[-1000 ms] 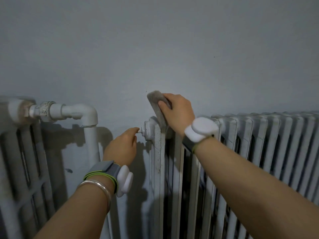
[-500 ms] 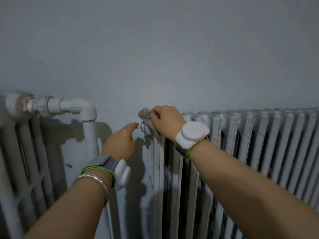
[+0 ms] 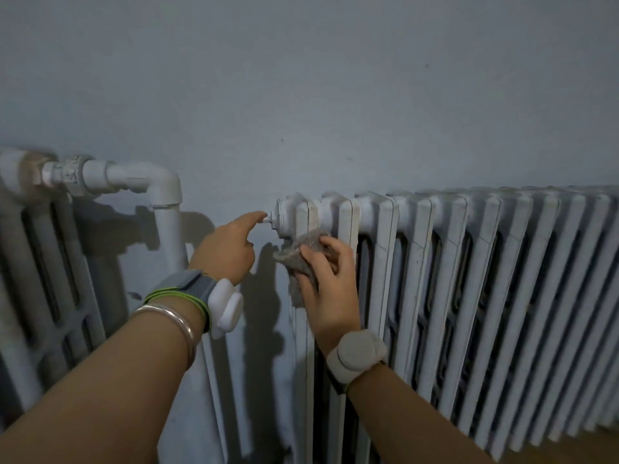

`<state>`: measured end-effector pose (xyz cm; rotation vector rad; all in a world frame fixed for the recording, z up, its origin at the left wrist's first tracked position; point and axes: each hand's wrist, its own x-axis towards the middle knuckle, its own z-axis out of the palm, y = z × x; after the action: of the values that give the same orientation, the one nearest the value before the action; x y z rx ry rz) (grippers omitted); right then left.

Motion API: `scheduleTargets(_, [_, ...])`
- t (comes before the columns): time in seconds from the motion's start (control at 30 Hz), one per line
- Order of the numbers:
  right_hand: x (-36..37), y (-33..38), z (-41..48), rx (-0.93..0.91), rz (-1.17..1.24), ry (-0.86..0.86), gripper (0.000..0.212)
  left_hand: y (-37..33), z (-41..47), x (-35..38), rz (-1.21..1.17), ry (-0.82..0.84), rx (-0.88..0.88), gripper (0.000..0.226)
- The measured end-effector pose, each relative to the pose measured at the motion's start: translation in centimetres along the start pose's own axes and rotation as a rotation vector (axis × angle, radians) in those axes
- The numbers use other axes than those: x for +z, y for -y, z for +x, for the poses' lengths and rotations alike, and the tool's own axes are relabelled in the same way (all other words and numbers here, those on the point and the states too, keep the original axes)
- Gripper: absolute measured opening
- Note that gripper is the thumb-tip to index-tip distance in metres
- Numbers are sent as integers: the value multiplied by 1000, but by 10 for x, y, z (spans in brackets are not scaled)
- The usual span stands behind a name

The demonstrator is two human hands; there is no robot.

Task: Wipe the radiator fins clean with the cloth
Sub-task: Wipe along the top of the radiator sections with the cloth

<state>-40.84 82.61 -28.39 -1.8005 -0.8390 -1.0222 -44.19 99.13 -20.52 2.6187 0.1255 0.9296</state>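
Your right hand (image 3: 330, 291) has its fingers curled over a grey cloth (image 3: 303, 257), clutching it and pressing it against the leftmost fin (image 3: 302, 363) of the white column radiator (image 3: 417, 262), just below that fin's rounded top. The cloth is bunched and fuzzy, mottled grey. One fold sticks out left of your fingers and a strip hangs down beside your palm. The radiator stands against the pale blue-grey wall (image 3: 335, 78), its painted fins running off to the right. The paint looks dull and speckled along the edges (the light here is dim).

Your left hand (image 3: 227, 252) grasps nothing that shows. Its forefinger is stretched out with the tip touching the small nub on the radiator's round end plug (image 3: 280, 216), and the other fingers are folded in. The two hands are near each other but apart.

Each wrist wears a white puck-shaped device, and your left also carries a silver bangle (image 3: 167, 316). Further left, a white elbow pipe (image 3: 164, 185) joins a second radiator (image 3: 40, 262).
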Motion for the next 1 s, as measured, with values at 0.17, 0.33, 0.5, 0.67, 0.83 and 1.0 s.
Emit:
scheduleTargets(0.17, [9, -14, -32, -54, -77, -18, 33, -2, 0, 4, -22, -36, -3, 60])
scheduleTargets(0.33, [9, -28, -62, 23, -62, 112, 33, -3, 0, 3, -17, -60, -20, 60])
scheduleTargets(0.5, [-11, -27, -77, -127, -94, 152, 29, -4, -2, 2, -22, -56, -32, 59])
scheduleTargets(0.67, [-30, 10, -18, -93, 7, -126, 34, -5, -4, 1, 3, -47, -46, 59])
scheduleTargets(0.83, [-13, 14, 13, 5, 66, -108, 32, -4, -1, 2, -8, -48, -21, 60])
scheduleTargets(1.0, [1, -4, -14, -34, 14, -82, 27, -2, -2, 4, -10, -67, -9, 61])
